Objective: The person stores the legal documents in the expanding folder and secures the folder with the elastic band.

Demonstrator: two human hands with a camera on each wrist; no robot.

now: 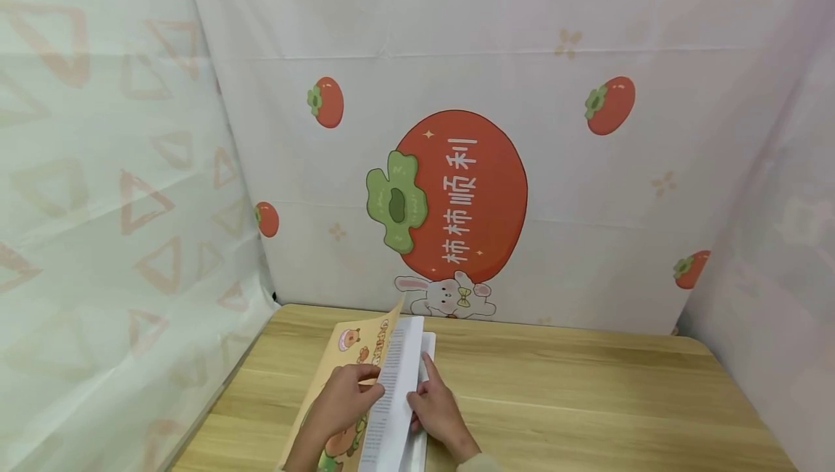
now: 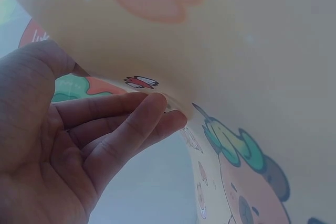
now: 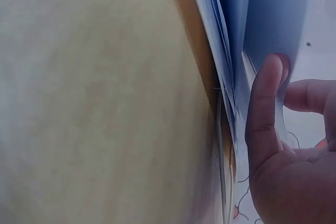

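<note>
A tan paper folder or booklet (image 1: 339, 356) with cartoon animals on its cover stands partly opened on the table, white printed sheets (image 1: 398, 414) inside it. My left hand (image 1: 346, 399) pinches the raised cover near its free edge. In the left wrist view, fingers of the left hand (image 2: 94, 150) meet the bent cover (image 2: 294, 66), its edge passing by the thumb. On the other side, my right hand (image 1: 440, 407) pinches a white sheet, forefinger pointing along the edge. The right wrist view shows the right hand (image 3: 294, 177) with that sheet (image 3: 273, 19) between thumb and fingers.
The wood-grain table (image 1: 574, 399) extends to the right of the papers. Behind it hangs a white backdrop (image 1: 554, 167) printed with persimmons and a rabbit. A patterned white cloth (image 1: 117, 276) lines the left side, and another pale cloth (image 1: 783, 298) the right.
</note>
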